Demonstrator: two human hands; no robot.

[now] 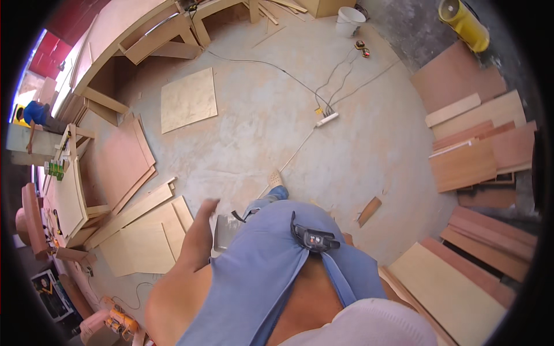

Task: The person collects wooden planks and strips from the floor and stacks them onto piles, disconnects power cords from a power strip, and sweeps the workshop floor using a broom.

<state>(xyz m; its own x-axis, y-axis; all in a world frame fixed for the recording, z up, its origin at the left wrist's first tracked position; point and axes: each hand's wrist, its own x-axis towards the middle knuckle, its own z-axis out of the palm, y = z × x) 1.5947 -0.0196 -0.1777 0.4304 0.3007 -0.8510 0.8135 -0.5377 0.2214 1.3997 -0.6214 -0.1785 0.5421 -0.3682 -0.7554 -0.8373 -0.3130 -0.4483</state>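
Observation:
My left hand [209,206] hangs low at my left side, above the floor. Its fingers are foreshortened and small, so their pose is hard to read, and no object shows in it. Just beside it, partly covered by my blue garment [248,254], is a flat grey piece with a dark edge [222,233]. My right hand is out of sight behind my body. One foot in a light, perforated shoe [275,179] is forward on the floor, by a white cable.
A white power strip [327,120] with trailing cords lies ahead. Plywood sheets [188,100] lie left, near wooden workbenches [72,196]. Boards [461,161] are stacked right; a wood offcut [369,211] lies nearer. A white bucket [350,22] stands far off. A person in blue [36,112] is far left.

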